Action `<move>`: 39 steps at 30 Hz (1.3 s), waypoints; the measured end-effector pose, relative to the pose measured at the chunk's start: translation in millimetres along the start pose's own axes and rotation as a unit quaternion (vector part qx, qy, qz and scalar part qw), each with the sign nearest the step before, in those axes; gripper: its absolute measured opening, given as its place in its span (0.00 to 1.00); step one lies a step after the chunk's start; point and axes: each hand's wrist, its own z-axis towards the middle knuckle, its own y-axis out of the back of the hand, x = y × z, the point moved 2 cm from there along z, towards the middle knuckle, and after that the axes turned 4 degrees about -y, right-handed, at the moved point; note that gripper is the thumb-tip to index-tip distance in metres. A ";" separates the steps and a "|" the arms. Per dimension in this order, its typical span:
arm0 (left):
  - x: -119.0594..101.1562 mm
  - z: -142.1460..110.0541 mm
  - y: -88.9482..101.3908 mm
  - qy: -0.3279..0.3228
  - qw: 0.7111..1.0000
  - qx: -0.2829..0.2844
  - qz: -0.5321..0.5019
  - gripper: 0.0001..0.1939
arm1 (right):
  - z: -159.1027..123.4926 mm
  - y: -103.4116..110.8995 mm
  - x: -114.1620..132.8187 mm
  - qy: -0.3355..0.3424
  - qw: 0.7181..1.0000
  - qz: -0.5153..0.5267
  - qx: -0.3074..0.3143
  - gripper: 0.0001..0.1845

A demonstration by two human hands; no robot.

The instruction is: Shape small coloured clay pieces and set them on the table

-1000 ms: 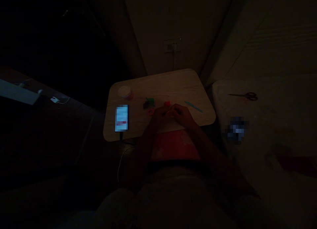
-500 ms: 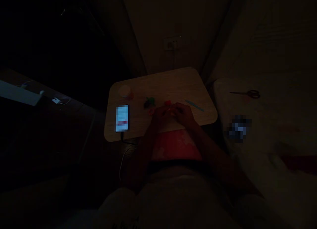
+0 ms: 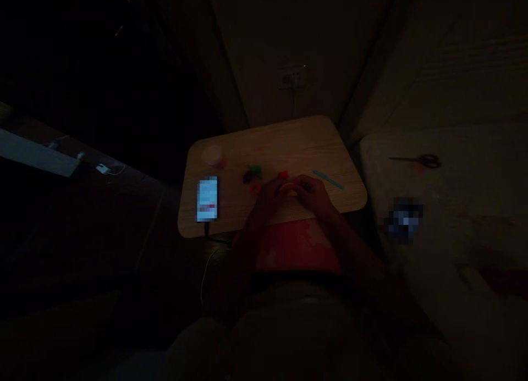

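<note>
A small orange piece (image 3: pixel 290 189) is now shown more clearly between the hands, as a pale curved band; half a second and a second ago, less of it could be made out among the fingers. It is held near the front edge of the table (image 3: pixel 284 133), taken here as the clock's centre, with twelve towards the wall socket (image 3: pixel 291 77). The left hand (image 3: pixel 270 192) is placed at nine o'clock and the right hand (image 3: pixel 310 191) at three. The fingers of both appear to be closed on its two ends; the exact pinch is lost in the gloom, and whether it is being bent or merely turned cannot be told.

The surrounding layout is left unaltered; the whole view is only slightly shifted by the camera. A red piece (image 3: pixel 282 175) is seen at eleven, just beyond the fingertips. A green piece (image 3: pixel 255 170) is found at ten, with a dark piece (image 3: pixel 248 176) touching or just beside it, and a pinkish-red piece (image 3: pixel 253 189), blurred, is seen at nine. The blue tool (image 3: pixel 328 180) is left lying between two and three.

By this, the work is judged to be kept on the orange piece alone, done by bare fingers, with the tool and the other pieces left untouched.
</note>
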 end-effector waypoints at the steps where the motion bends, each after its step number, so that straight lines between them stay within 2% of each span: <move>1: 0.9 -0.5 -0.4 -0.009 1.000 0.005 0.004 0.18 | -0.5 0.1 1.4 0.005 1.000 -0.014 -0.003 0.20; 8: 8.1 -3.3 -1.2 -0.017 0.999 -0.006 0.037 0.17 | -2.2 -1.7 2.0 0.017 0.997 -0.074 -0.010 0.21; 16: 8.5 -0.4 -0.8 0.012 0.998 -0.040 -0.037 0.18 | -1.3 -2.2 -9.3 0.000 0.997 0.024 -0.071 0.18; 18: 10.8 -0.3 0.7 0.002 0.998 -0.056 -0.042 0.19 | -0.6 -1.6 -12.0 -0.006 0.997 0.044 -0.063 0.18; 21: 13.0 -1.2 3.9 -0.008 0.996 -0.087 -0.037 0.12 | 0.0 -2.3 -11.8 0.010 0.997 0.063 -0.035 0.18; 24: 13.2 -2.6 5.7 0.002 0.991 -0.114 -0.070 0.09 | -0.4 -3.4 -8.7 0.027 0.996 0.076 -0.036 0.17; 27: 12.3 -2.9 5.8 0.021 0.989 -0.108 -0.096 0.08 | -1.1 -3.6 -5.5 0.022 0.997 0.051 -0.048 0.16; 32: 12.7 -2.7 7.8 0.073 0.987 -0.117 -0.077 0.05 | -2.2 -4.1 -1.2 0.014 1.000 0.009 -0.018 0.14; 39: 14.4 -3.6 7.7 0.105 0.983 -0.136 -0.066 0.06 | -2.5 -4.9 -1.4 0.019 1.000 -0.010 0.013 0.18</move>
